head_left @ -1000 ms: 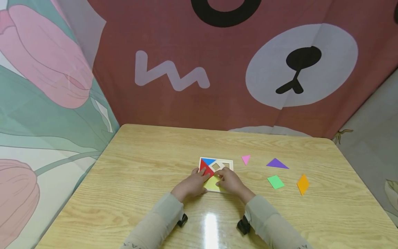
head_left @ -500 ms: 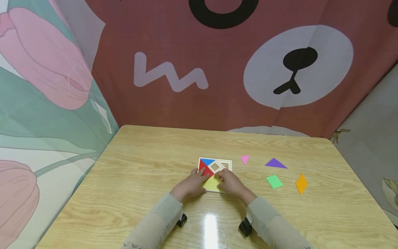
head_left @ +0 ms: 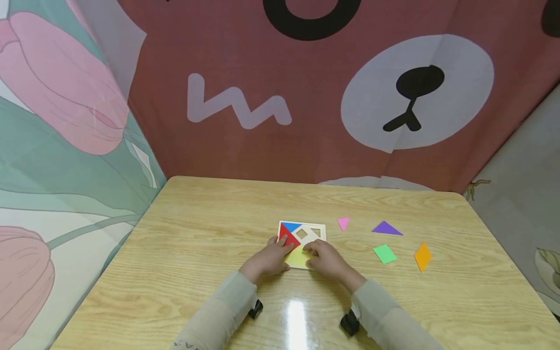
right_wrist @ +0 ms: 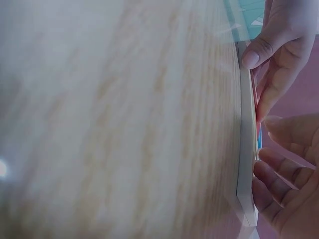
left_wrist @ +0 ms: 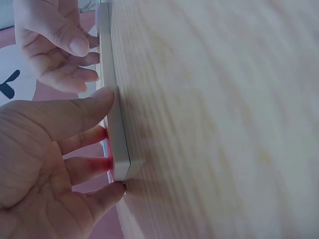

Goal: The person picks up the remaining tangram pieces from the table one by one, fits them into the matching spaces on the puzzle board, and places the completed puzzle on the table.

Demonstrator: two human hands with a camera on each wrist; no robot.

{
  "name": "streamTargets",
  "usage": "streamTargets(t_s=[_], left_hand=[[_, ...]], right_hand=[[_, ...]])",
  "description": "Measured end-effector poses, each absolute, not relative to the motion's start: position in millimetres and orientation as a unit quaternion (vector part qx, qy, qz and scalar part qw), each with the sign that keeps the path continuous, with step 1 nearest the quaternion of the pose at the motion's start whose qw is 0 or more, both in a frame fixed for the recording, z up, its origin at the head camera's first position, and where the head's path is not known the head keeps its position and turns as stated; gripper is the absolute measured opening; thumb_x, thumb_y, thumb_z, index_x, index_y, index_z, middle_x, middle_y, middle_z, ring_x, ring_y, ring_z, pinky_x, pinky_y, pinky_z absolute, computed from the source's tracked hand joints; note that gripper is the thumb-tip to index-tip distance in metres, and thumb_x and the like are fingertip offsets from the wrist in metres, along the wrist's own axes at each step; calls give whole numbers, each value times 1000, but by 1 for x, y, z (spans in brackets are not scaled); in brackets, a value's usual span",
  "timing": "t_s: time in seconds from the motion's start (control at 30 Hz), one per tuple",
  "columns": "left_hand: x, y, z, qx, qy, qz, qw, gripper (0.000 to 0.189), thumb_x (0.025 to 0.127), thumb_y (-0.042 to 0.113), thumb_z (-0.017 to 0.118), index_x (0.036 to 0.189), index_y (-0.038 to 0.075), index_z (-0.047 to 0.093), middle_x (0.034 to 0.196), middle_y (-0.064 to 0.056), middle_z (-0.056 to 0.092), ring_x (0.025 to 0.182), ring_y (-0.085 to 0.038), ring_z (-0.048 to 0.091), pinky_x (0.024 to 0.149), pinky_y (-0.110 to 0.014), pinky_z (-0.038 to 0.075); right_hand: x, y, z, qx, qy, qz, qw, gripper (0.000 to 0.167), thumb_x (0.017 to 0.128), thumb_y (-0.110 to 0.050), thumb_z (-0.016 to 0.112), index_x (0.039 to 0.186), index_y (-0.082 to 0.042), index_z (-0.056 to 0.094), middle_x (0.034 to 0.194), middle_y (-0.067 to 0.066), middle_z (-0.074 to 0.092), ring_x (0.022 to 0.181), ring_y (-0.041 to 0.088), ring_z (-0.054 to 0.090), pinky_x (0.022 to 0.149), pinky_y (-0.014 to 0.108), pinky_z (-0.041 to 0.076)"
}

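Observation:
A white tangram board [head_left: 311,225] lies flat on the table with a red triangle [head_left: 288,236], a blue triangle [head_left: 290,226] and a yellow triangle [head_left: 296,259] in it. My left hand [head_left: 268,260] holds the board's near left corner. Its thumb presses the near edge [left_wrist: 115,127], two fingertips rest on the red triangle, and the little finger lies at the side. Over the yellow triangle, my right hand [head_left: 327,260] has loosely bent fingers, fingertips right at the board's surface, and nothing in its grasp. Cut-outs show at the board's far right; the right hand hides its near right corner.
Loose pieces lie right of the board on the wooden table [head_left: 210,218]: a pink triangle [head_left: 343,223], a purple triangle [head_left: 387,228], a green square [head_left: 385,253] and an orange parallelogram [head_left: 423,256]. A printed bear curtain [head_left: 262,155] hangs behind the table.
My right hand has shifted slightly, its forearm swinging a little to the right. The left hand keeps its hold on the board; the pieces stay in place as the view drifts slightly.

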State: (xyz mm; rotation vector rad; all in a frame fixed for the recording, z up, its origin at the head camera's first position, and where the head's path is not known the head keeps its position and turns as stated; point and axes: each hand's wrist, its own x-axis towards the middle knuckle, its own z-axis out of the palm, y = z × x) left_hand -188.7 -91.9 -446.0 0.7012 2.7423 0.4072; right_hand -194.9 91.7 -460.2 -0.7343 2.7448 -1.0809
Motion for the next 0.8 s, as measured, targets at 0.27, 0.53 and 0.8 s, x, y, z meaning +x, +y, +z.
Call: streamTargets(t_s=[0.27, 0.53, 0.8], left_hand=[[-188, -91, -446, 232, 948, 156, 150, 59, 78, 22, 63, 131, 9, 39, 139, -14, 23, 125, -36, 17, 95, -41, 27], [-188, -91, -447, 231, 949, 153, 151, 59, 79, 23, 62, 131, 9, 39, 138, -15, 24, 125, -36, 16, 95, -40, 27], [-188, -92, -446, 232, 948, 155, 152, 58, 79, 22, 62, 131, 8, 39, 138, -15, 23, 125, -36, 16, 95, -40, 27]], right_hand=[[-193, 99, -460, -258, 897, -357, 28, 25, 67, 0, 65, 92, -2, 62, 87, 3, 56, 75, 16, 49, 67, 32, 41], [-191, 104, -457, -260, 900, -349, 21, 26, 67, 1, 64, 93, 2, 61, 74, 1, 48, 69, 13, 43, 61, 27, 38], [-191, 108, -457, -232, 909, -346, 21, 27, 67, 1, 64, 94, 1, 61, 80, 2, 52, 77, 17, 46, 70, 34, 40]])
